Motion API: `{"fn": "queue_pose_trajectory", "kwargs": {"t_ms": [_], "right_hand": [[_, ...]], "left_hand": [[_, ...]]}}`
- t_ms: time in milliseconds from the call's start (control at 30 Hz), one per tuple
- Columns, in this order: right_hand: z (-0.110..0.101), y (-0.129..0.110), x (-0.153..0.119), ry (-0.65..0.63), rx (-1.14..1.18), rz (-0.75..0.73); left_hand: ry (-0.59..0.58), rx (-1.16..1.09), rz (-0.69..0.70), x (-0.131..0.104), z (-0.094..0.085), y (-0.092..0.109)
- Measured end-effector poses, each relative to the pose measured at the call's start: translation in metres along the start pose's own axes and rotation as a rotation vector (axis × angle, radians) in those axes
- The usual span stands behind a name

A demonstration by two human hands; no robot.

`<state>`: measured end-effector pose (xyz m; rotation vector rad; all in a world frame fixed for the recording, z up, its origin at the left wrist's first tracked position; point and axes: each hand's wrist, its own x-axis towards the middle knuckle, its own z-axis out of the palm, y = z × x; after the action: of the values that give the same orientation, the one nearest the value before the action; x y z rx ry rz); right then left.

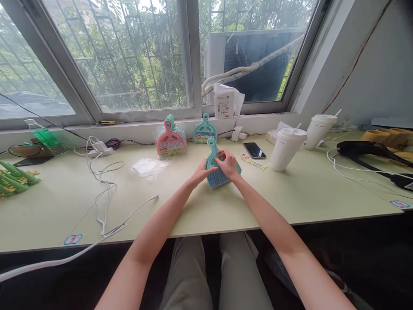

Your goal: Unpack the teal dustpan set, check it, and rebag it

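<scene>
A small teal dustpan with a blue-bristled brush (217, 177) lies on the pale green table (200, 206) in front of me. My left hand (202, 171) grips its left side and my right hand (227, 163) holds its top, fingers curled over the brush. Behind it a stack of pink dustpan sets (171, 142) in clear wrap leans near the window sill. To the right of that stack stands another teal dustpan set (204, 131). An empty clear plastic bag (149, 167) lies to the left of my hands.
A phone (254, 150) and a printed label (253, 162) lie right of my hands, beside two white lidded cups (287, 148) with straws. White cables (106, 189) trail across the left side. Green packaged items (14, 178) sit far left; a black tool (371, 150) lies far right.
</scene>
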<state>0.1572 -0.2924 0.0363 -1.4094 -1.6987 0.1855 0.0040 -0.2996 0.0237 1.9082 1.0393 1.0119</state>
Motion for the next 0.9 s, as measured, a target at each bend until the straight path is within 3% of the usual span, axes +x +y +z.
{"fn": "queue_pose_trajectory", "kwargs": {"t_ms": [33, 133, 233, 333, 400, 567, 633, 733, 900], "right_hand": [[0.0, 0.003, 0.002, -0.011, 0.042, -0.009], [-0.007, 0.023, 0.01, 0.059, 0.084, 0.024], [-0.021, 0.055, 0.017, 0.193, -0.106, 0.202], [-0.031, 0.083, 0.016, 0.102, -0.279, 0.395], [-0.029, 0.09, 0.013, -0.013, -0.285, 0.373], [-0.008, 0.064, 0.008, -0.452, -0.025, 0.01], [-0.001, 0.048, 0.006, -0.49, 0.026, -0.04], [0.001, 0.034, 0.0, -0.465, -0.149, -0.029], [-0.001, 0.034, -0.004, -0.637, -0.382, -0.046]], "left_hand": [[-0.025, -0.099, -0.042, 0.0, 0.001, -0.002], [0.047, -0.33, -0.193, -0.002, -0.003, -0.006], [0.118, -0.429, -0.25, -0.004, -0.017, -0.012], [0.214, -0.519, -0.287, -0.002, -0.03, -0.022], [0.338, -0.591, -0.342, 0.001, -0.036, -0.03], [0.661, -0.835, -0.462, 0.008, -0.049, -0.043], [0.724, -0.903, -0.454, 0.008, -0.055, -0.045], [0.787, -0.924, -0.432, 0.006, -0.061, -0.046], [0.791, -0.931, -0.436, 0.007, -0.06, -0.048]]}}
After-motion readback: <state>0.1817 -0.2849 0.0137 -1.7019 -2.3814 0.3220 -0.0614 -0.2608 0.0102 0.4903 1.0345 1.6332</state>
